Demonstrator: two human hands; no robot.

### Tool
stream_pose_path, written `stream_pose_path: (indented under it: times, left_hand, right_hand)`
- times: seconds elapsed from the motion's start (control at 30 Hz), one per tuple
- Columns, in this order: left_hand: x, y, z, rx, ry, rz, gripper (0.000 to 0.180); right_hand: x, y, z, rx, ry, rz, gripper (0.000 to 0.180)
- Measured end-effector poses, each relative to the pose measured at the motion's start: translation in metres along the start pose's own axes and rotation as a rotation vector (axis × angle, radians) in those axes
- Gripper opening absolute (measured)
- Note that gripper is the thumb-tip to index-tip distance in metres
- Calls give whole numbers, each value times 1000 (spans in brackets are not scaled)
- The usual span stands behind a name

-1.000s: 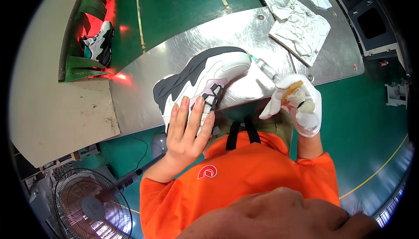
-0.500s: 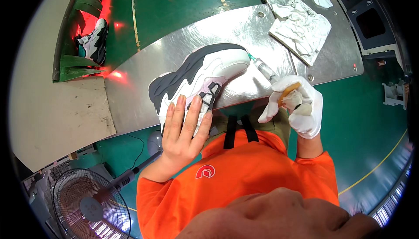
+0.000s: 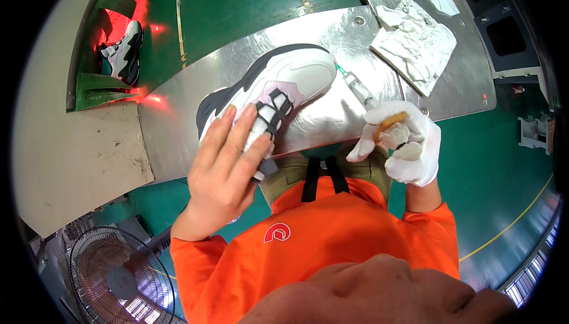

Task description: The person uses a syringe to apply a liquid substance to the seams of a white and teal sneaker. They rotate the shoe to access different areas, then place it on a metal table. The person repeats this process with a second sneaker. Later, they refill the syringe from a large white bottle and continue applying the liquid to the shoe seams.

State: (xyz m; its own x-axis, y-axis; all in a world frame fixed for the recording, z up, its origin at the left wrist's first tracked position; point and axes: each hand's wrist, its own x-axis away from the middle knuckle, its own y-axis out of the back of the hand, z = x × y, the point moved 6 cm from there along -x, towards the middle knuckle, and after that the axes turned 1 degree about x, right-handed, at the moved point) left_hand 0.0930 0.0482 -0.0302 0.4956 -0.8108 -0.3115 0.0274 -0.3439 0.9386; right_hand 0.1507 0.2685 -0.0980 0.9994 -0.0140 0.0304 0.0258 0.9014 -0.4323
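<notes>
A shoe point(image 3: 269, 96) lies on the bench point(image 3: 195, 116), under the left hand point(image 3: 225, 164), its toe reaching toward the right hand point(image 3: 403, 143). A syringe point(image 3: 358, 87) runs from the right hand up to the toe. Beyond the right hand, crumpled cloths point(image 3: 418, 42) sit on the bench. Far left of the left hand, a second shoe point(image 3: 124, 51) lies off the bench. A fan point(image 3: 118, 279) stands below the left hand.

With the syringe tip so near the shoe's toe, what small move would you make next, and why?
Probably ease the syringe tip slightly forward to the toe edge of the shoe. The gloved right hand holds it aimed there, seemingly just short of touching, while the bare left hand presses the shoe steady on the metal table.
</notes>
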Motion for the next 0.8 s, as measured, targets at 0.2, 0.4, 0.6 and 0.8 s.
stream_pose_path:
  times: [0.2,0.4,0.6,0.8]
  left_hand:
    - [-40,14,49,309,197,119,46]
    - [-71,-5,107,683,458,344,51]
    - [-96,2,124,760,210,778,70]
    - [-163,-34,143,837,190,888,74]
  right_hand:
    - [-27,4,-16,-2,-12,59,52]
    - [-48,10,-39,56,-53,66,51]
    - [-45,11,-39,351,121,73,56]
    - [-44,9,-40,338,115,75,56]
